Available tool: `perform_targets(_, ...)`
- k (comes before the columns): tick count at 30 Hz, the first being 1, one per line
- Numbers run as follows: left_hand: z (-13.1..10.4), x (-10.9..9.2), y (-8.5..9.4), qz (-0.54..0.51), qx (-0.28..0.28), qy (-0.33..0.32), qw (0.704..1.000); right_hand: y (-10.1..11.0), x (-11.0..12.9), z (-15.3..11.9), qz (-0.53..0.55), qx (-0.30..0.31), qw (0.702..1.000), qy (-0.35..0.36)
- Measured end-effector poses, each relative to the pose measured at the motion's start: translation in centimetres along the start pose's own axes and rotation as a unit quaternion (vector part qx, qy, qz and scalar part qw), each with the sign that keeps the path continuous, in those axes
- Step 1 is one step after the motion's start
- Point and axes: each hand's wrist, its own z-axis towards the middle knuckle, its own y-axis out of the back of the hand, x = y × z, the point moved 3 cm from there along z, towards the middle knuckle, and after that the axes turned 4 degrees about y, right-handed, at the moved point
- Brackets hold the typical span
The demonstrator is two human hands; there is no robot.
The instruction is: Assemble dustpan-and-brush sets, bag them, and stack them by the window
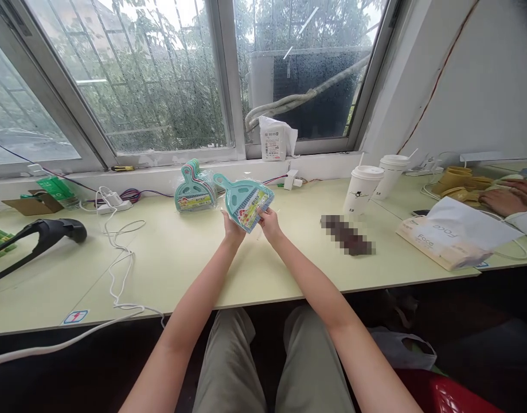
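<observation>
Between my two hands is a teal dustpan (245, 199) in clear wrap with a colourful label, tilted above the table with its handle toward the upper left. My left hand (233, 227) grips its lower left edge, and most of those fingers are hidden behind it. On the lower right side, my right hand (269, 222) is closed on the edge with its thumb over the label. Just left of it, a wrapped stack of similar dustpans (195, 192) stands on the table near the window sill.
White cables (122, 252) and a power strip (114, 206) lie on the left, near a black curved object (52, 232). To the right are two lidded cups (363, 186), a blurred dark item (349, 236) and a tissue pack (444, 238). Another person's hand (510, 196) rests at far right.
</observation>
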Motion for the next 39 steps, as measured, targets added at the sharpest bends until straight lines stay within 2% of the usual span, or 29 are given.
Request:
perform_targets(5, 0.2, 1.0, -0.6, -0.002, -0.02, 0.002, 1.0, 1.5, -0.3, 0.5, 0.009, -0.091, 0.996, 0.018)
perform_targets(10, 0.0, 2.4, -1.4, 0.042, 0.0, 0.034, 0.999, 2.4, 0.0, 1.1, 0.001, -0.128, 0.991, 0.043)
perform_targets(14, 0.1, 2.4, -1.1, 0.057, 0.006, 0.053, 0.997, 2.4, 0.1, 1.2, 0.014, -0.127, 0.991, 0.046)
perform_targets(20, 0.6, 1.6, 0.2, 0.127, -0.052, -0.001, 0.99, 2.2, -0.3, 0.9, 0.019, -0.135, 0.99, 0.041)
perform_targets(24, 0.6, 1.7, 0.5, 0.179, -0.047, -0.001, 0.983, 2.4, -0.5, 1.3, 0.021, -0.142, 0.99, 0.012)
perform_targets(28, 1.1, 1.3, 1.5, 0.157, -0.071, 0.012, 0.985, 3.0, -0.2, 2.1, -0.044, -0.096, 0.992, -0.067)
perform_targets(31, 1.7, 0.4, 3.0, 0.111, -0.136, 0.042, 0.984, 4.1, 0.4, 2.4, -0.149, -0.054, 0.982, -0.104)
perform_targets(32, 1.8, 0.0, 3.5, 0.101, -0.164, 0.053, 0.98, 4.5, 0.8, 2.4, -0.202, -0.05, 0.974, -0.089)
perform_targets(34, 1.8, -0.8, 4.5, 0.094, -0.205, 0.068, 0.972, 5.2, 1.7, 2.4, -0.338, -0.03, 0.941, -0.004)
perform_targets(35, 1.7, -1.1, 4.9, 0.093, -0.211, 0.073, 0.97, 5.2, 2.2, 2.3, -0.413, -0.011, 0.909, 0.056)
perform_targets(37, 1.6, -1.6, 5.4, 0.09, -0.195, 0.085, 0.973, 4.9, 2.6, 1.9, -0.534, 0.044, 0.827, 0.171)
perform_targets(39, 1.4, -1.6, 5.7, 0.09, -0.168, 0.106, 0.976, 4.5, 2.7, 1.6, -0.597, 0.078, 0.762, 0.24)
